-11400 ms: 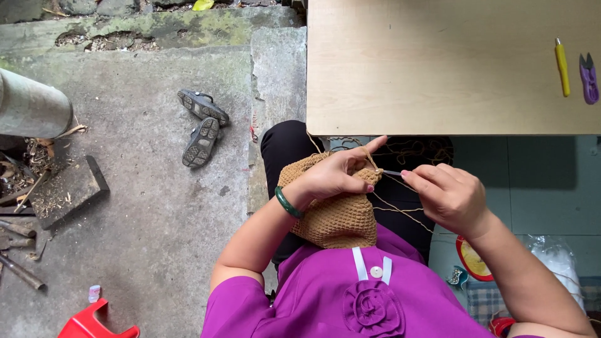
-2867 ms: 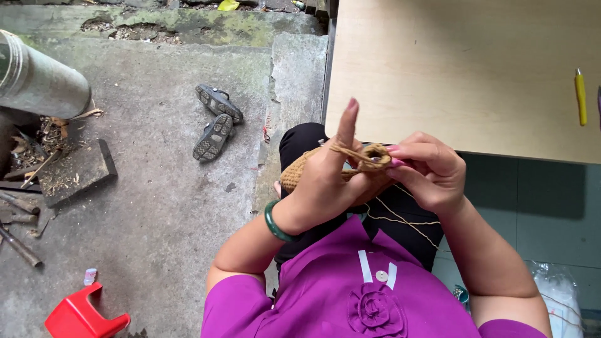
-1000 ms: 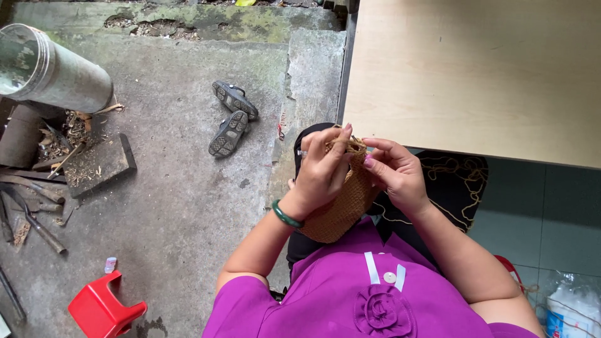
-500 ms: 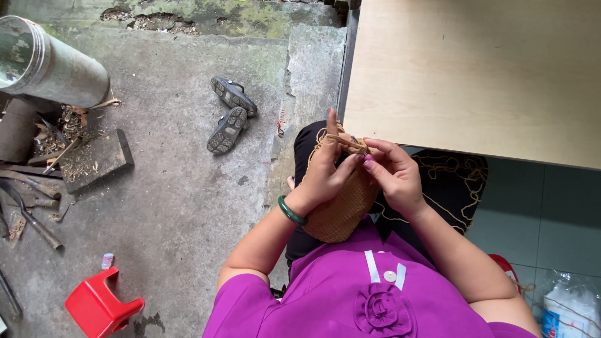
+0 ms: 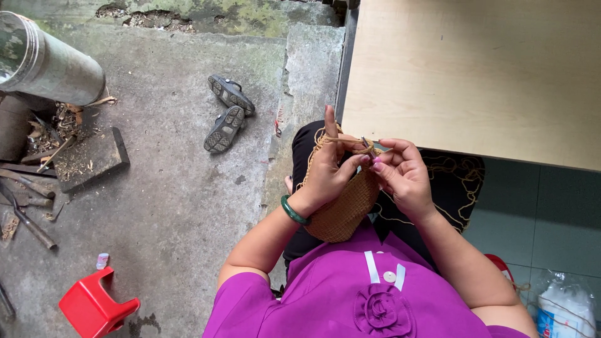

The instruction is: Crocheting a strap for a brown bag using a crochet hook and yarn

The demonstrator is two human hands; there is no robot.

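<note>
- Since half a second earlier, both hands have kept to the same spot over the lap, with the left index finger still raised; little else has shifted.
- The left hand (image 5: 328, 169) is closed around the tan crocheted piece (image 5: 344, 209), thumb pressed to its upper edge, index finger pointing up with tan cord (image 5: 325, 139) looped over it.
- The right hand (image 5: 404, 175) has its fingers pinched together on a thin crochet hook (image 5: 367, 145) at the top edge of the piece, touching the left thumb.
- That piece hangs between the hands over the lap, just below the edge of the pale wooden table (image 5: 476, 75).
- A green bangle (image 5: 293, 211) circles the left wrist.
- Loose cord lies on the black trousers (image 5: 454, 181).
- Well apart on the concrete floor (image 5: 169, 188): a pair of sandals (image 5: 226, 112), a red plastic stool (image 5: 94, 307), a metal cylinder (image 5: 44, 59).
</note>
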